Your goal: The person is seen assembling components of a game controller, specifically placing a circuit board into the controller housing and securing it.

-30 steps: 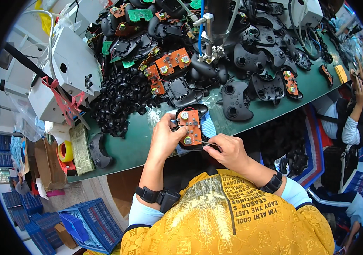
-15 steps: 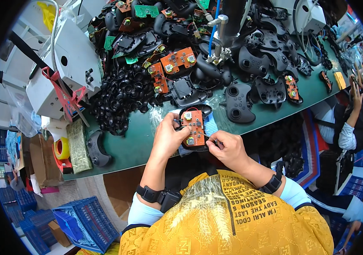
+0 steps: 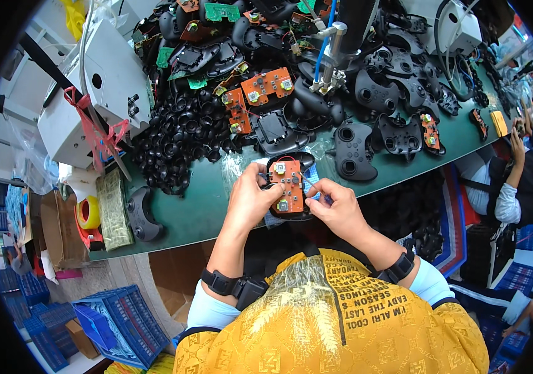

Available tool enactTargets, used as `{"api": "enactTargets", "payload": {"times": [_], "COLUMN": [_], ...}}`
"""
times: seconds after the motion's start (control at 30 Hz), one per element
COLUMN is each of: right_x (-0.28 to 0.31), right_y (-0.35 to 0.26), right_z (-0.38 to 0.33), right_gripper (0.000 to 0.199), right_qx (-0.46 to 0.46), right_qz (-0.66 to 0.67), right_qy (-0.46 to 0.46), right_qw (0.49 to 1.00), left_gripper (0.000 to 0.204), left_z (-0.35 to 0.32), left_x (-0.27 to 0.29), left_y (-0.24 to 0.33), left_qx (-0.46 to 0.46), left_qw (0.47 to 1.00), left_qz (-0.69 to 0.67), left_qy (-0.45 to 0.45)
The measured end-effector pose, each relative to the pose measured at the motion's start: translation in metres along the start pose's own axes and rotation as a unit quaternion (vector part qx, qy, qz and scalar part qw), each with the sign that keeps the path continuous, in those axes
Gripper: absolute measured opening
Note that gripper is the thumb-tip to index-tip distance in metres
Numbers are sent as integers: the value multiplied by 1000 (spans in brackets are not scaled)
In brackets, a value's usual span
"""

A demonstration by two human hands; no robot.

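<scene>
An orange circuit board (image 3: pixel 286 187) lies in a black game controller shell (image 3: pixel 304 159), close to the green table's front edge. My left hand (image 3: pixel 251 194) holds the shell by its left side, with the thumb over the board. Pinched in my right hand (image 3: pixel 336 209) is a thin, dark tool (image 3: pixel 307 181). It slants up and left toward the board's right edge; whether its tip touches anything is too small to tell. Beneath the shell shows a blue checked cloth (image 3: pixel 309 177).
Black thumbstick caps (image 3: pixel 176 140) are heaped at left. Controller parts cover the back of the table. An assembled controller (image 3: pixel 353 151) lies to the right, a shell (image 3: pixel 145 214) at the left edge, near yellow tape (image 3: pixel 88 214). A metal fixture (image 3: pixel 335 56) stands behind.
My right hand has tilted the thin tool, so its tip has gone from the lower part of the board to the upper right edge. My left hand keeps its grip.
</scene>
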State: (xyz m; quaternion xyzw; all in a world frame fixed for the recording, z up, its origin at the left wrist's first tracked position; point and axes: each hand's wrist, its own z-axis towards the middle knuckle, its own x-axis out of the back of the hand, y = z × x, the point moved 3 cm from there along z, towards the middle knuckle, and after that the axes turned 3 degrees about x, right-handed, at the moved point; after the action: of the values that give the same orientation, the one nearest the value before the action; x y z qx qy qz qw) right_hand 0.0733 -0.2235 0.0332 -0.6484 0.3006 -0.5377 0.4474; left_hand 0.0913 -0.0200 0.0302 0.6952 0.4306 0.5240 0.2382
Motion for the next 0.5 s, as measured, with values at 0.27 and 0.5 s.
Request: {"api": "enactTargets", "payload": {"times": [0.27, 0.5], "right_x": [2, 2], "right_y": [-2, 0], "right_z": [-1, -2], "right_gripper": [15, 15], "right_qx": [-16, -1], "right_qz": [3, 3], "right_qy": [-5, -4], "right_qw": [1000, 1000], "left_gripper": [52, 52], "left_z": [1, 2], "left_x": [0, -1], "left_y": [-3, -5], "left_qx": [7, 7], "left_qw": [1000, 1000], "left_qz": [-16, -16], "left_qy": [-8, -6]}}
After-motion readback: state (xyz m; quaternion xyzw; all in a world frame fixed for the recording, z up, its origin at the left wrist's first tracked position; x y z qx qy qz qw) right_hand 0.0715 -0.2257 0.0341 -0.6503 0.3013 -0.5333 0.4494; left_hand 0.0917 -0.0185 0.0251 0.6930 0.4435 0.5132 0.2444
